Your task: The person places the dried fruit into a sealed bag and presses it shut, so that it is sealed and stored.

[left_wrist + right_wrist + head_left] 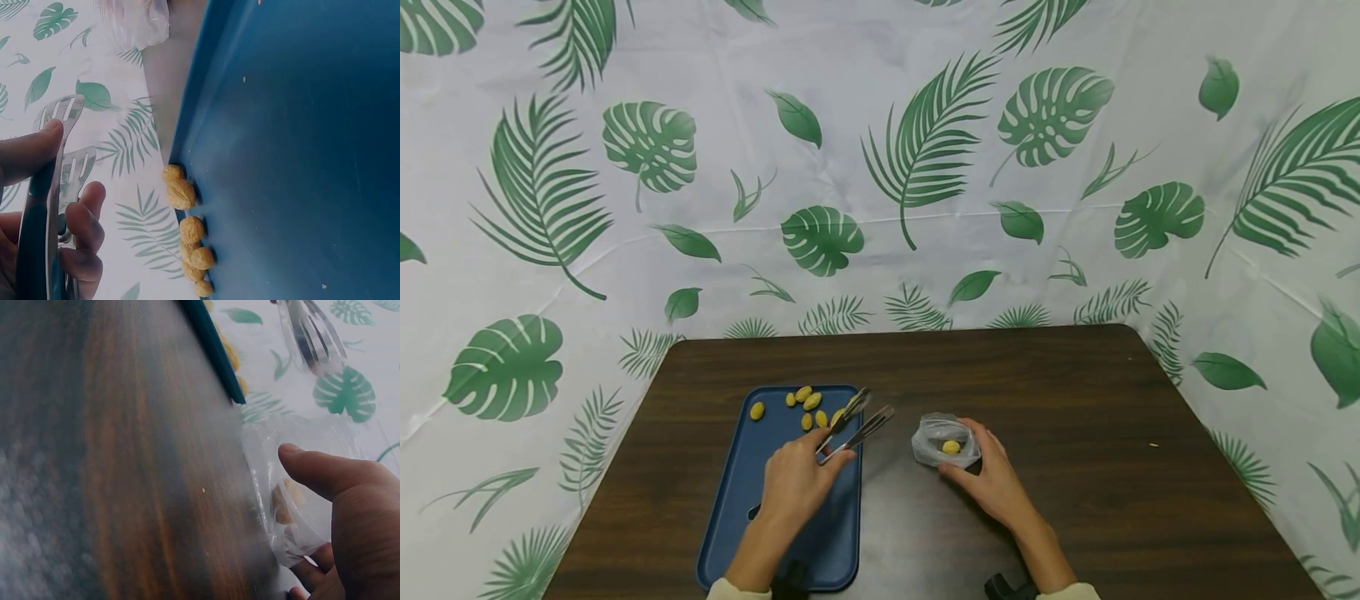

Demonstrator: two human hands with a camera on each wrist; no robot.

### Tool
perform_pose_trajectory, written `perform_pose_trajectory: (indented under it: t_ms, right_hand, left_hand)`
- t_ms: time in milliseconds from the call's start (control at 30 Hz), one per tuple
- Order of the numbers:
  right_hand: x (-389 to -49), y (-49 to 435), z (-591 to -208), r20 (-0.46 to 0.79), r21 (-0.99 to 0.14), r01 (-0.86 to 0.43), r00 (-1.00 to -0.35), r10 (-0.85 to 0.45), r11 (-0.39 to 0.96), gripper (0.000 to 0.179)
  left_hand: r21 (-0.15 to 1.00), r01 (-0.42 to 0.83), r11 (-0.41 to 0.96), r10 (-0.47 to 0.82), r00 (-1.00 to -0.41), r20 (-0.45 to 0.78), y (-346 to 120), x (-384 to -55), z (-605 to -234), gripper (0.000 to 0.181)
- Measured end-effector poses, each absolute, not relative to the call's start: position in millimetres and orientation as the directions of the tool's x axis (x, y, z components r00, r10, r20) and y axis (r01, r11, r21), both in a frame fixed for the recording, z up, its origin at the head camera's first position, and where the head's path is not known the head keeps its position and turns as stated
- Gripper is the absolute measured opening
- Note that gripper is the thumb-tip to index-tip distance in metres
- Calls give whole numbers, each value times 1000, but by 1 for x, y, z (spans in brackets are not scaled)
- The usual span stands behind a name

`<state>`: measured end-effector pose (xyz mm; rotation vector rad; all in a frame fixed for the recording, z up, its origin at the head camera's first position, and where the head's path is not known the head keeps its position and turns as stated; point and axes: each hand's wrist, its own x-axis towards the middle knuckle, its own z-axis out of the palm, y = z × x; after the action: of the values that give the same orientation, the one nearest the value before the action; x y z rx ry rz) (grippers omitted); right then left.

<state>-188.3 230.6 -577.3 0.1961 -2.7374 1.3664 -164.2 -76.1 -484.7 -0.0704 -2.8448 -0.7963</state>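
My left hand grips a pair of metal tongs with slotted ends, held over the right side of a blue tray. The tongs' two arms stand apart with nothing between their tips. Several small, yellow, wrinkled fruits lie along the tray's far end; one fruit sits by itself at the far left corner. To the tray's right, my right hand holds a clear plastic bag by its side, thumb at the rim and fingers partly hidden behind it. Inside the bag's open mouth a yellow fruit shows.
The tray rests on the left part of a dark wood-grain table. A small pale scrap lies on the table's right side. Behind its far edge hangs a white cloth printed with green leaves. Tiny crumbs dot the tray.
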Motion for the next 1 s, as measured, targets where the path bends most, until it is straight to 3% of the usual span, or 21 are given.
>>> perform_pose_trajectory:
  t_ms: [433, 800, 1000]
  right_hand:
    - [-188, 229, -574, 135, -792, -158, -987, -83, 590, 82]
    - [-188, 230, -575, 143, -789, -167, -986, -87, 592, 80]
    - [-188, 230, -575, 126, -792, -149, -989, -81, 592, 81]
  left_hand:
    - [490, 53, 870, -49, -980, 192, -91, -166, -488, 43]
    - [473, 54, 879, -82, -962, 261, -106, -166, -494, 44]
    - [474, 24, 880, -99, -968, 231, -116, -166, -492, 43]
